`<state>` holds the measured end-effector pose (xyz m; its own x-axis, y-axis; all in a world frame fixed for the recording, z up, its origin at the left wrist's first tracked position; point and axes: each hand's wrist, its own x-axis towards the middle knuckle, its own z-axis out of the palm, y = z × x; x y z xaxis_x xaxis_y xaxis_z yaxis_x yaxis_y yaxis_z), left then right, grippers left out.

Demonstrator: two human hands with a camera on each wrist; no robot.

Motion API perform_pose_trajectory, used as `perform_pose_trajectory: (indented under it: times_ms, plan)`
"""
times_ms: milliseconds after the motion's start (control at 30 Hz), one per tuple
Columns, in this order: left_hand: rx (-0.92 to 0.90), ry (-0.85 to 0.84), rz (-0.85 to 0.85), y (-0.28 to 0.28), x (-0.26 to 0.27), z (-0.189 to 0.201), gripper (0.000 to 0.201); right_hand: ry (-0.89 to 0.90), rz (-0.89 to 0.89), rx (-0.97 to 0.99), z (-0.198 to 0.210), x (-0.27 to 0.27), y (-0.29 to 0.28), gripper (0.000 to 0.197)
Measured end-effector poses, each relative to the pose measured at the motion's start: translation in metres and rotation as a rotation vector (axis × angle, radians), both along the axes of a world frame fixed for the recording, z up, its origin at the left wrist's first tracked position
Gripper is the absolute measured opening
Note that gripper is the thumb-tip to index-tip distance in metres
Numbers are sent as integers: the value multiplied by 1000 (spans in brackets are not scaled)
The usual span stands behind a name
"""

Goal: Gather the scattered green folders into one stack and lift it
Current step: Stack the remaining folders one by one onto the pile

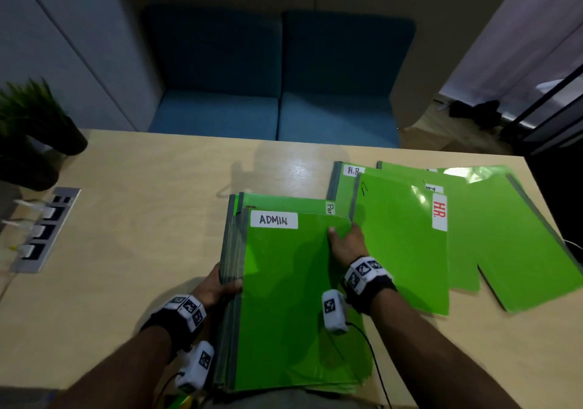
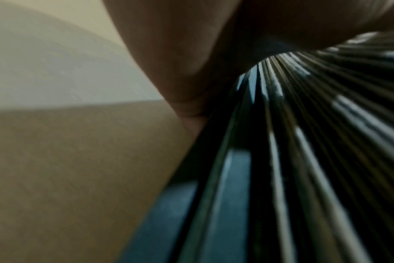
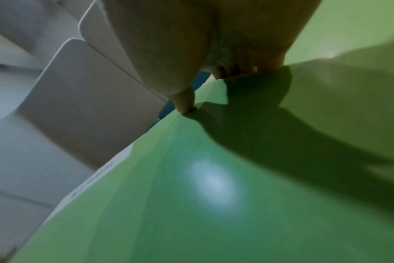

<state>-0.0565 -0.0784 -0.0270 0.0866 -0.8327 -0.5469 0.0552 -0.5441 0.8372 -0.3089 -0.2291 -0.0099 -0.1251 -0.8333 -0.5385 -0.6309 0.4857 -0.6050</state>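
Wooden table (image 1: 142, 219): left hand (image 1: 217, 285) grips stack (image 1: 284, 298) spine; right hand (image 1: 347, 244) grips its right edge.

Black wrist straps (image 1: 172, 322) are worn on both bare forearms; white marker-tagged blocks (image 1: 362, 271) and white camera pods (image 1: 332, 311) with black cables are attached.

The right hand's fingers (image 1: 356, 231) are hidden behind the folder stack's (image 1: 293, 298) edge.
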Motion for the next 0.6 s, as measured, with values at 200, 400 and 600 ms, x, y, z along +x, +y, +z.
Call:
perform_pose_trajectory:
  times_ms: [200, 400, 600]
  plan:
    - [111, 42, 115, 8, 23, -39, 138, -44, -16, 52, -3, 12, 12, 83]
    - [168, 163, 183, 0, -11, 12, 66, -87, 115, -16, 3, -18, 2, 59]
    - [145, 158, 215, 2, -6, 10, 86, 368, -366, -49, -2, -132, -24, 73]
